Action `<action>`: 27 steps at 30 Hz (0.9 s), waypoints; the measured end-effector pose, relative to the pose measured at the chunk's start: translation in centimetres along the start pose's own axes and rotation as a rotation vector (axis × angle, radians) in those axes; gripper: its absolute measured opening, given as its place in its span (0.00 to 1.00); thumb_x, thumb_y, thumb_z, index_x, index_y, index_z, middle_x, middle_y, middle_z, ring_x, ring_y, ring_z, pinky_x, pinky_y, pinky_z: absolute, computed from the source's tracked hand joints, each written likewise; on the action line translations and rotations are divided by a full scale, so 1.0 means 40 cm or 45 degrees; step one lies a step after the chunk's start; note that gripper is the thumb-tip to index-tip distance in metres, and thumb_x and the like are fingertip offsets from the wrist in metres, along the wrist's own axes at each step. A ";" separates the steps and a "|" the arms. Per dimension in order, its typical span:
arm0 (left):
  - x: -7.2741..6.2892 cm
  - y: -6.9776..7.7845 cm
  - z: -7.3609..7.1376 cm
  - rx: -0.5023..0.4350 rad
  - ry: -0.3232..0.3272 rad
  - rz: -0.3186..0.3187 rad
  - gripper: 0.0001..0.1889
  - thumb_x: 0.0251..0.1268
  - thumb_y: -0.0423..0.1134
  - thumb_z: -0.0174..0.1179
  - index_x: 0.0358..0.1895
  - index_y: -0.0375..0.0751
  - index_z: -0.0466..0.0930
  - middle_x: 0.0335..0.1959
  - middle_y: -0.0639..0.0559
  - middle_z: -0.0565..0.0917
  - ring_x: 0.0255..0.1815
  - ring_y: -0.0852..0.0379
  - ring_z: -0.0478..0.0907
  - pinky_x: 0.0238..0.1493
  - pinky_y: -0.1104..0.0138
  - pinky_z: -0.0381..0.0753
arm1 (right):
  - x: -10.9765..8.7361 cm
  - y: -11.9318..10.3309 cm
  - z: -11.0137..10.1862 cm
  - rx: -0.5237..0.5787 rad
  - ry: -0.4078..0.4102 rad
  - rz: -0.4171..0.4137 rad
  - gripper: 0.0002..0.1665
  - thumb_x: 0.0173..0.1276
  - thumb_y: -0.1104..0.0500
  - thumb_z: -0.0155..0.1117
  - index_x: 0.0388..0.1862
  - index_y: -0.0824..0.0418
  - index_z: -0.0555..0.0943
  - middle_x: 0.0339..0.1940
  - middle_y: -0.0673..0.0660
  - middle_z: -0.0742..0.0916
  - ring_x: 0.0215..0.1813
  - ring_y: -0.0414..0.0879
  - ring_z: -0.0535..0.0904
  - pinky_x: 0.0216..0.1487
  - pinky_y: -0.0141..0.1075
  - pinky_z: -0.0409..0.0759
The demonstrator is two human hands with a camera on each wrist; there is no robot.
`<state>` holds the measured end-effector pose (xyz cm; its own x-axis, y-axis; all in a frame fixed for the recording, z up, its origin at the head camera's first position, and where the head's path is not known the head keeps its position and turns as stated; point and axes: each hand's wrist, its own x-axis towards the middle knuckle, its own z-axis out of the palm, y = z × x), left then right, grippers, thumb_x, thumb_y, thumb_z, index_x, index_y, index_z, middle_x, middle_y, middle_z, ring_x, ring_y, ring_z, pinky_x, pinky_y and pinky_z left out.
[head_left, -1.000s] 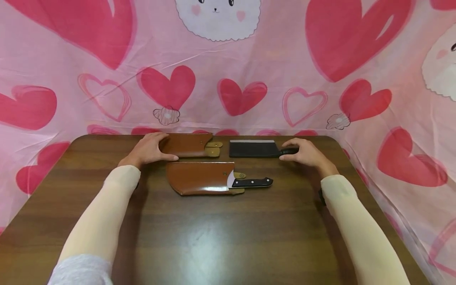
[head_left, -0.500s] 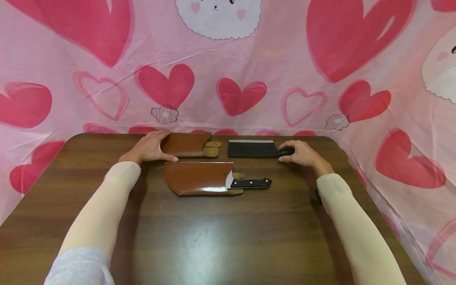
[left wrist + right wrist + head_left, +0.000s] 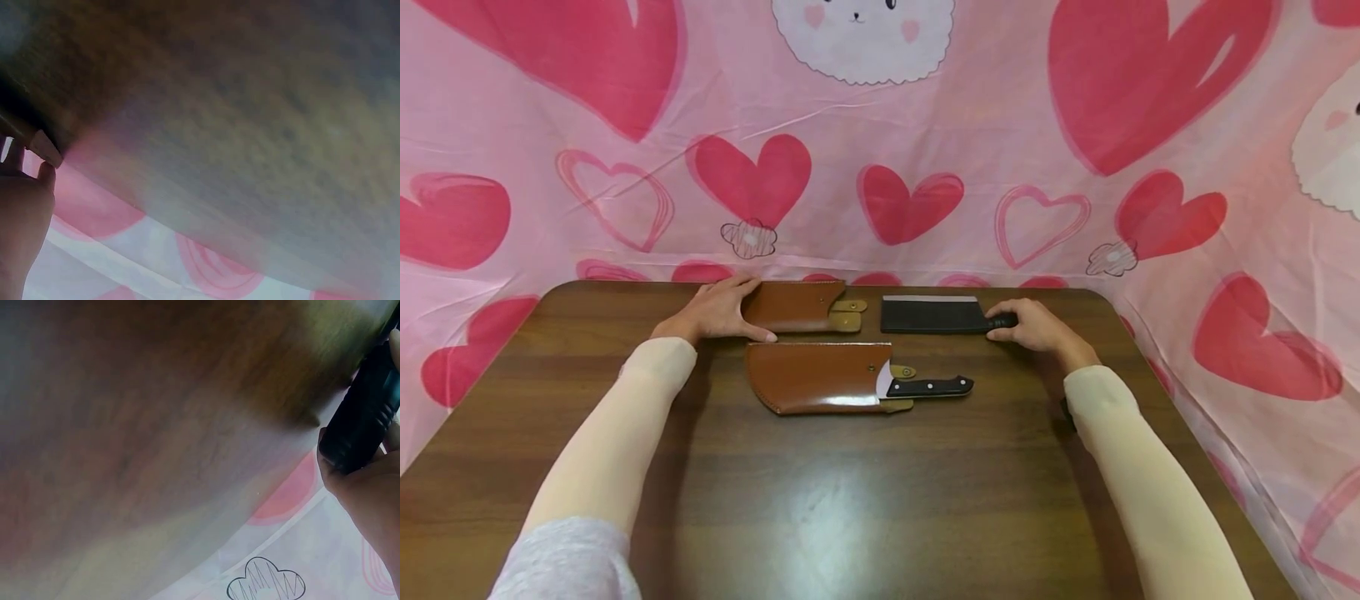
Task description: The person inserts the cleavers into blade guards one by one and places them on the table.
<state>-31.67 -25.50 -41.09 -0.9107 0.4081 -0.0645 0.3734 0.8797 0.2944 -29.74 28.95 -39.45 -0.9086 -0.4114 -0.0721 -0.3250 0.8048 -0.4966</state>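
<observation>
At the far left of the table, my left hand (image 3: 718, 310) spans the closed end of a brown leather knife sheath (image 3: 793, 307), fingers at its far edge and thumb at its near edge. Two tan snap straps stick out on the sheath's right. A black-bladed cleaver (image 3: 932, 316) lies flat to the right of it, blade toward the sheath and a pale strip along its far edge. My right hand (image 3: 1037, 325) grips the cleaver by its black handle (image 3: 359, 412), seen up close in the right wrist view. Part of the handle is hidden in the palm.
Nearer than both lies a second, larger brown sheath (image 3: 816, 375) with a knife in it; the black riveted handle (image 3: 930, 387) points right. Everything rests on a brown wooden table (image 3: 880, 492). A pink heart-printed cloth (image 3: 835, 108) hangs behind the table's far edge.
My right hand has shifted slightly left along the cleaver's handle and settled lower around it. The left hand stays on the sheath; sheaths and knives lie as before.
</observation>
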 end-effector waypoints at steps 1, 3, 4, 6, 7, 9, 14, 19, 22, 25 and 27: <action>0.000 0.000 0.000 0.003 0.000 0.008 0.65 0.44 0.72 0.71 0.79 0.33 0.55 0.79 0.34 0.55 0.78 0.34 0.51 0.71 0.35 0.49 | 0.000 0.000 0.000 -0.002 0.000 -0.002 0.24 0.68 0.58 0.73 0.60 0.66 0.82 0.61 0.70 0.82 0.68 0.67 0.72 0.68 0.60 0.66; -0.001 -0.001 0.000 0.003 -0.001 0.021 0.64 0.44 0.72 0.72 0.79 0.34 0.57 0.78 0.34 0.57 0.77 0.33 0.52 0.71 0.34 0.50 | -0.001 -0.001 0.001 -0.004 0.001 -0.008 0.24 0.68 0.58 0.73 0.60 0.66 0.82 0.60 0.69 0.83 0.67 0.66 0.72 0.68 0.60 0.66; -0.002 -0.001 0.000 0.009 -0.002 0.027 0.63 0.44 0.72 0.72 0.79 0.35 0.58 0.77 0.34 0.57 0.77 0.32 0.52 0.70 0.34 0.51 | -0.001 -0.002 0.001 -0.003 0.000 -0.012 0.24 0.68 0.58 0.73 0.59 0.66 0.82 0.60 0.69 0.83 0.67 0.66 0.73 0.68 0.60 0.67; -0.003 -0.001 0.000 0.018 -0.005 0.027 0.63 0.43 0.72 0.72 0.79 0.36 0.59 0.77 0.34 0.58 0.76 0.31 0.52 0.70 0.33 0.51 | -0.001 -0.004 0.002 0.000 0.001 -0.022 0.24 0.68 0.57 0.73 0.59 0.66 0.82 0.59 0.69 0.83 0.66 0.66 0.73 0.67 0.60 0.67; -0.003 -0.001 -0.001 0.024 -0.005 0.028 0.62 0.43 0.72 0.72 0.78 0.36 0.60 0.77 0.35 0.59 0.76 0.31 0.52 0.69 0.33 0.51 | -0.001 -0.003 0.003 -0.001 0.003 -0.027 0.24 0.68 0.57 0.72 0.59 0.66 0.82 0.59 0.69 0.83 0.66 0.66 0.74 0.67 0.60 0.68; -0.002 0.001 -0.004 0.029 -0.004 0.034 0.62 0.43 0.71 0.72 0.78 0.36 0.60 0.77 0.34 0.59 0.76 0.30 0.52 0.68 0.33 0.51 | 0.000 0.000 0.005 -0.001 0.019 -0.033 0.23 0.68 0.58 0.72 0.58 0.67 0.82 0.58 0.69 0.84 0.65 0.65 0.74 0.66 0.59 0.68; 0.002 0.006 -0.004 0.008 -0.005 0.064 0.60 0.45 0.69 0.72 0.78 0.34 0.61 0.77 0.33 0.59 0.77 0.31 0.52 0.71 0.36 0.52 | -0.005 0.010 0.012 0.011 0.065 -0.038 0.22 0.67 0.59 0.73 0.57 0.67 0.83 0.56 0.68 0.85 0.64 0.65 0.76 0.65 0.59 0.70; 0.004 0.006 0.002 -0.024 0.016 0.089 0.58 0.46 0.67 0.73 0.76 0.33 0.62 0.76 0.34 0.61 0.76 0.32 0.54 0.72 0.38 0.53 | -0.006 0.014 0.013 0.041 0.091 -0.051 0.21 0.66 0.60 0.74 0.55 0.68 0.84 0.54 0.68 0.86 0.62 0.64 0.77 0.64 0.58 0.71; 0.003 0.007 0.001 -0.011 0.048 0.096 0.58 0.45 0.68 0.73 0.76 0.33 0.65 0.75 0.35 0.64 0.75 0.32 0.57 0.70 0.37 0.56 | -0.007 0.013 0.010 0.049 0.110 -0.054 0.20 0.65 0.60 0.74 0.54 0.68 0.85 0.53 0.68 0.86 0.61 0.63 0.78 0.63 0.57 0.72; 0.003 0.007 0.000 -0.006 0.080 0.089 0.58 0.44 0.68 0.74 0.75 0.35 0.66 0.74 0.36 0.65 0.74 0.33 0.58 0.69 0.36 0.56 | -0.007 0.008 0.005 0.045 0.133 -0.052 0.20 0.65 0.61 0.75 0.54 0.68 0.85 0.53 0.68 0.86 0.60 0.61 0.78 0.63 0.57 0.72; 0.001 0.008 -0.002 -0.014 0.092 0.079 0.58 0.44 0.68 0.74 0.76 0.35 0.65 0.74 0.36 0.64 0.75 0.33 0.57 0.70 0.36 0.55 | -0.008 0.002 0.001 0.046 0.146 -0.054 0.20 0.65 0.61 0.74 0.54 0.68 0.85 0.53 0.67 0.86 0.59 0.60 0.78 0.63 0.56 0.72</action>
<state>-31.61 -25.21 -40.93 -0.8964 0.4428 0.0227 0.4279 0.8505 0.3059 -29.46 29.13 -39.49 -0.9191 -0.3911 0.0480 -0.3557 0.7709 -0.5284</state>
